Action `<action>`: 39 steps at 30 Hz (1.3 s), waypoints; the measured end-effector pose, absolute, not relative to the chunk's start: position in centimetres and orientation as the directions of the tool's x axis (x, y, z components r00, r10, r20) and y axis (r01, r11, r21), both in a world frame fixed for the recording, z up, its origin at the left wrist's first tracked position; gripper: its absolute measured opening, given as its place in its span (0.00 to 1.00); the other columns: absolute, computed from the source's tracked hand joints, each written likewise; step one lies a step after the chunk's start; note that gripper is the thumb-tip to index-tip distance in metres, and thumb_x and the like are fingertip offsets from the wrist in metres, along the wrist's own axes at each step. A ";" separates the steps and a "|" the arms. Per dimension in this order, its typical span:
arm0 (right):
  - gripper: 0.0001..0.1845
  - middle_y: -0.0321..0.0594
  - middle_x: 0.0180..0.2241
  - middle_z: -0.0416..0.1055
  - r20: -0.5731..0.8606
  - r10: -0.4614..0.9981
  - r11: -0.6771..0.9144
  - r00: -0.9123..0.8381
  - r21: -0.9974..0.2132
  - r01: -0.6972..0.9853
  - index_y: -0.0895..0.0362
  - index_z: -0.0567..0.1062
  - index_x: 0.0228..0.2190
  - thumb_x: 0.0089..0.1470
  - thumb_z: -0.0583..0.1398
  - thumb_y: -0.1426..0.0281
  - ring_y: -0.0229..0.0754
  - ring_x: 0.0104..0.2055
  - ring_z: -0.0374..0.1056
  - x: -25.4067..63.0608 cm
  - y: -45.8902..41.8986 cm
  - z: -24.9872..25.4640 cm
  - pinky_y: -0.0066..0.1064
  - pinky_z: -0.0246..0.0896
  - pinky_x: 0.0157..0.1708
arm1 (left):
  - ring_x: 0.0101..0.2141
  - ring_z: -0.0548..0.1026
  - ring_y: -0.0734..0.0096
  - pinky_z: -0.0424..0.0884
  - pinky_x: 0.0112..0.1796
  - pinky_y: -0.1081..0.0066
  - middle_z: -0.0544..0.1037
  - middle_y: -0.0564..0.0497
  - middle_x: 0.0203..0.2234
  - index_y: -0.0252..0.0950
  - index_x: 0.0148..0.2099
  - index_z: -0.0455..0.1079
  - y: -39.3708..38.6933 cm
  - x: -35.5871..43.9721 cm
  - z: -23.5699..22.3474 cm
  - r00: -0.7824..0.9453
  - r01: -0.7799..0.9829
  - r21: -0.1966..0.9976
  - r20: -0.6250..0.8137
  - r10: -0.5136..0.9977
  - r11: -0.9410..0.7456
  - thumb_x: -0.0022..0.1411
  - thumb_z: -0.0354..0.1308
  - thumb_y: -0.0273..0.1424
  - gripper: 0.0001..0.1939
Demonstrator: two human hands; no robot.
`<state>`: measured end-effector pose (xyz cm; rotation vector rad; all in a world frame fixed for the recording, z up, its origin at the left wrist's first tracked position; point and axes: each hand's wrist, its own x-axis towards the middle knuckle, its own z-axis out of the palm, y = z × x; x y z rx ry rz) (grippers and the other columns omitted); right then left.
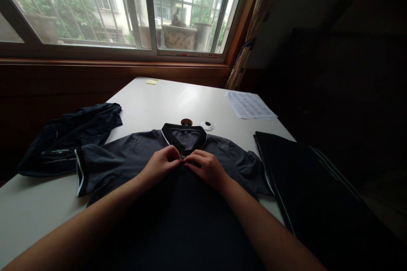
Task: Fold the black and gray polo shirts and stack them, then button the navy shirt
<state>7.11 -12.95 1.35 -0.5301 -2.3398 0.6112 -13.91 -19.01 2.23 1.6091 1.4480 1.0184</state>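
Note:
A dark grey polo shirt [121,159] lies face up on the white table [178,97], its sleeves spread to both sides and its white-edged black collar [173,136] toward the window. Just below the collar, my left hand [163,163] pinches the front placket between thumb and forefinger. Close beside it on the right, my right hand [205,165] is closed on the same placket, fingertips nearly meeting those of the left. Whether a button sits between the fingers is too small and dark to make out. The shirt's lower part fades into shadow under my forearms.
Dark folded clothing [73,135] lies at the left, and dark trousers with white stripes [305,178] drape over the right edge. Beyond the collar are a brown round piece [186,122] and a white ring [207,125]. Printed sheets [251,105] and a yellow note [151,81] lie farther back.

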 end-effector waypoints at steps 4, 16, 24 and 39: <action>0.07 0.40 0.37 0.75 0.464 0.521 0.795 -0.716 -0.569 0.210 0.53 0.79 0.41 0.60 0.63 0.71 0.42 0.39 0.73 7.1 -12.9 1.4 0.32 0.69 0.41 | 0.33 0.76 0.67 0.69 0.36 0.71 0.78 0.53 0.30 0.37 0.36 0.73 -18.9 -14.0 2.1 0.058 0.404 0.909 0.086 0.995 -0.102 0.58 0.62 0.31 0.04; 0.06 0.37 0.36 0.71 0.380 0.553 0.757 -0.742 -0.601 0.257 0.54 0.76 0.38 0.57 0.64 0.75 0.40 0.37 0.70 7.0 -13.0 1.5 0.30 0.66 0.40 | 0.34 0.76 0.68 0.70 0.36 0.70 0.78 0.53 0.31 0.37 0.37 0.71 -18.9 -14.0 2.0 0.076 0.350 0.930 0.092 0.993 -0.113 0.58 0.63 0.31 0.05; 0.06 0.38 0.36 0.71 0.346 0.564 0.742 -0.749 -0.610 0.277 0.54 0.75 0.36 0.57 0.64 0.76 0.41 0.38 0.70 7.0 -13.1 1.6 0.30 0.65 0.40 | 0.33 0.76 0.68 0.69 0.35 0.71 0.78 0.53 0.30 0.38 0.37 0.71 -19.1 -13.9 2.2 0.059 0.430 0.896 0.093 0.994 -0.109 0.59 0.62 0.32 0.05; 0.08 0.37 0.35 0.72 0.335 0.599 0.701 -0.727 -0.658 0.275 0.54 0.76 0.34 0.56 0.63 0.79 0.41 0.38 0.70 6.9 -13.0 1.7 0.31 0.65 0.41 | 0.31 0.73 0.69 0.64 0.32 0.71 0.76 0.54 0.30 0.39 0.36 0.70 -19.6 -13.9 2.8 0.109 0.714 0.667 0.192 0.975 -0.212 0.60 0.61 0.29 0.02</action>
